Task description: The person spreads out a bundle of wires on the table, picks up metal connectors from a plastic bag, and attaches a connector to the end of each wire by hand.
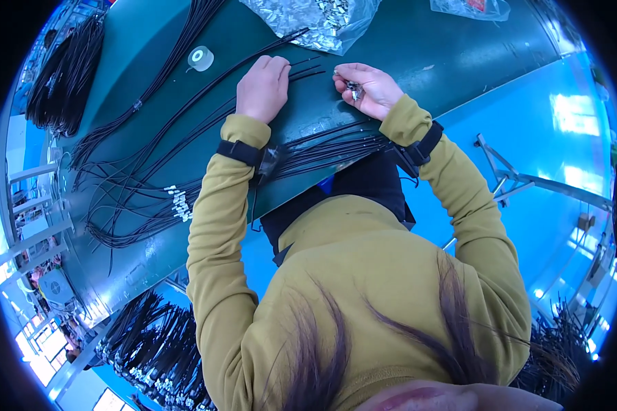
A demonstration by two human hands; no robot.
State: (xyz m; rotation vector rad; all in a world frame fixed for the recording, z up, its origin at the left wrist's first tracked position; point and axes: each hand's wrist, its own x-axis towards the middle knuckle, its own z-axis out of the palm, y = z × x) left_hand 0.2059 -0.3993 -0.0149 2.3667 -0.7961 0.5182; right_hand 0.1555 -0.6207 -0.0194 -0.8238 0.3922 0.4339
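My left hand [262, 90] is closed around thin black cables [307, 72], whose ends stick out to the right past the fingers. Facing them across a small gap, my right hand [378, 94] is turned partly palm up. Several small shiny metal pieces [354, 88] lie in its curled fingers, and the thumb and forefinger pinch at the tip; whether a piece sits in that pinch is too small to tell. Beyond both hands is a clear plastic bag [322, 27] of many similar silvery pieces. Nearer me, another bunch of black cables [315, 156] runs along the table edge beneath my wrists.
The green table [397, 58] bears a long cable bundle [168, 68], a tape roll [200, 59] and white connectors [179, 204] on looped cables at left. A second plastic bag [473, 7] lies far right. Thick cable bunches [65, 79] hang at the far left, others [158, 349] below.
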